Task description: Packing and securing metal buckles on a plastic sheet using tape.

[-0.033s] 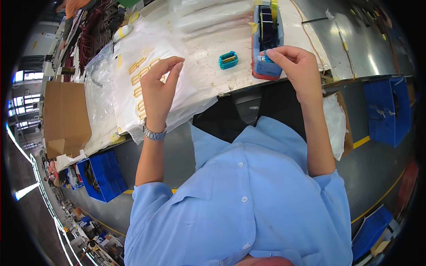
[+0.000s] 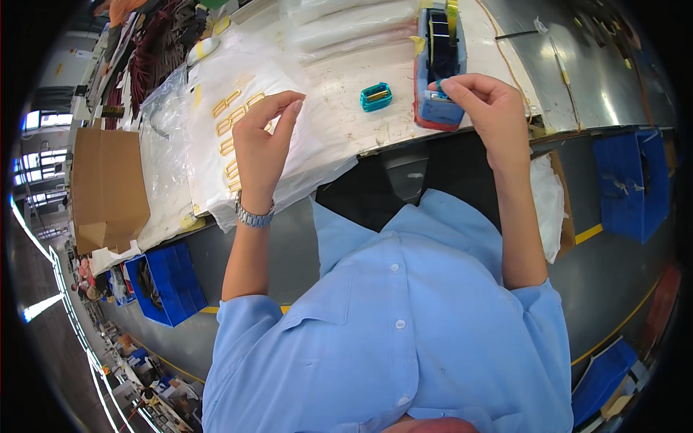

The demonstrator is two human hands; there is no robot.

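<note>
My right hand (image 2: 494, 108) is at the front end of a blue tape dispenser (image 2: 442, 110), thumb and forefinger pinched on a bit of teal tape (image 2: 437, 85). A dark roll (image 2: 439, 45) sits in the dispenser. My left hand (image 2: 264, 144) hovers over white sheeting, its thumb and forefinger tips nearly together; anything between them is too small to make out. Beside and partly behind it lie several gold rectangular buckles (image 2: 228, 146). Between my hands, on the worktable (image 2: 338, 128), rests a turquoise eight-sided piece (image 2: 376, 97) with a gold bar inside.
Clear plastic packs (image 2: 346, 32) lie at the table's far side. A cardboard box (image 2: 108, 187) stands at the left. Blue bins (image 2: 167, 285) are on the floor to either side. Dark red cords (image 2: 155, 50) are heaped at the far left, and a metal surface (image 2: 570, 65) adjoins on the right.
The whole view has shifted very slightly. Both hands keep nearly the same pose and place.
</note>
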